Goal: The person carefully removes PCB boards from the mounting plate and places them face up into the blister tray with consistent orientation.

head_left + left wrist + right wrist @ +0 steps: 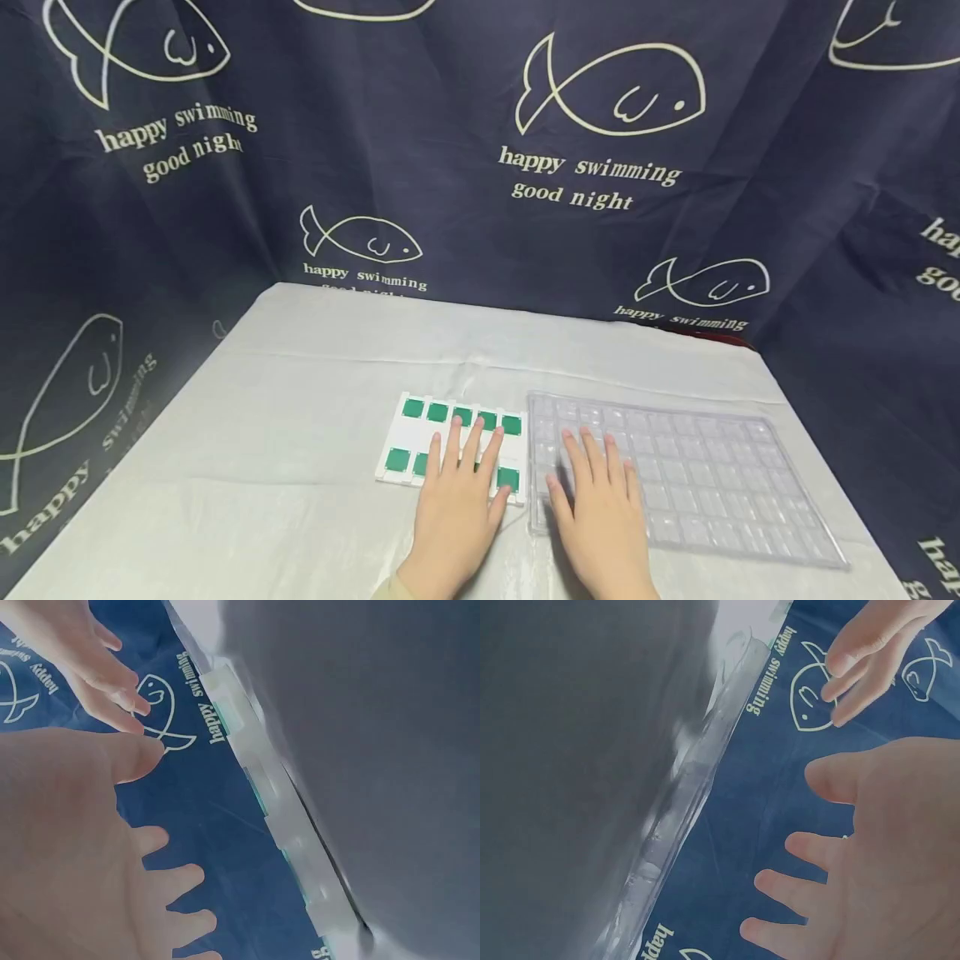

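Observation:
My left hand [459,508] hangs with fingers spread over a white rack [405,439] that holds several green square pieces [397,459] in two rows. In the left wrist view a gap separates the left hand [75,847] from the edge of the rack [277,802]. Over the left part of a clear plastic compartment tray [690,475] is my right hand [604,521], its fingers also spread. The right wrist view shows that hand [885,847] apart from the tray's edge [682,795]. Neither hand holds anything. Part of the rack's lower row is hidden behind the left fingers.
Rack and tray lie side by side on a table with a pale cloth [262,400]. A dark blue curtain [465,150] with fish drawings and lettering surrounds the table at the back and sides. Something dark red [712,337] shows at the far right table edge.

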The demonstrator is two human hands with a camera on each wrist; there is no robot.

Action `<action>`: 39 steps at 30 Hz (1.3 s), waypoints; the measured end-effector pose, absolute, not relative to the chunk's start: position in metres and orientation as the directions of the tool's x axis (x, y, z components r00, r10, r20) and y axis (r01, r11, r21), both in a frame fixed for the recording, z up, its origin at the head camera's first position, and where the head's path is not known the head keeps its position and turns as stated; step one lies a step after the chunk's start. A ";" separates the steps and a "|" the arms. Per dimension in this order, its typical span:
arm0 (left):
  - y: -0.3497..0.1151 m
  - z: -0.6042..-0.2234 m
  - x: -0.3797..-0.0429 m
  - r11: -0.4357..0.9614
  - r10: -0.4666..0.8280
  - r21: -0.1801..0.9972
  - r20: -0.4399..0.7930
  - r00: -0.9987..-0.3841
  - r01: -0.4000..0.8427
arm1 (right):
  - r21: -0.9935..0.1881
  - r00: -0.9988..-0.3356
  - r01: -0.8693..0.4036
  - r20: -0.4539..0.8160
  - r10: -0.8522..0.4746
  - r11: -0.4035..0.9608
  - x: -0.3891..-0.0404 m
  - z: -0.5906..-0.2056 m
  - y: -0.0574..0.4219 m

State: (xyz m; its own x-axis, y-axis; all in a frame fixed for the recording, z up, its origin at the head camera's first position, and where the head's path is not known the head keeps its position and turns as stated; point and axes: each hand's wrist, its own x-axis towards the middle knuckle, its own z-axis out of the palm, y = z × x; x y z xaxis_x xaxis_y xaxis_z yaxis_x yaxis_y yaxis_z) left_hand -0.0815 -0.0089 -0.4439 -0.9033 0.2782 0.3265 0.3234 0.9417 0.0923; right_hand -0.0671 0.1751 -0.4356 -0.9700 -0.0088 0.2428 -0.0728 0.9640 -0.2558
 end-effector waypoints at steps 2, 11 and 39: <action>-0.011 -0.444 -0.081 0.933 0.295 0.115 0.295 -0.909 0.340 | -0.258 -0.974 -0.060 0.227 0.000 0.964 -0.066 -0.436 0.175; -0.049 -0.418 -0.114 0.876 0.380 0.192 0.290 -0.878 0.442 | -0.272 -0.974 -0.047 0.227 0.017 0.961 -0.068 -0.437 0.174; -0.163 -0.444 -0.262 0.695 0.400 0.691 -0.139 -0.906 0.200 | -0.310 -0.957 -0.102 0.291 -0.008 0.945 -0.071 -0.432 0.168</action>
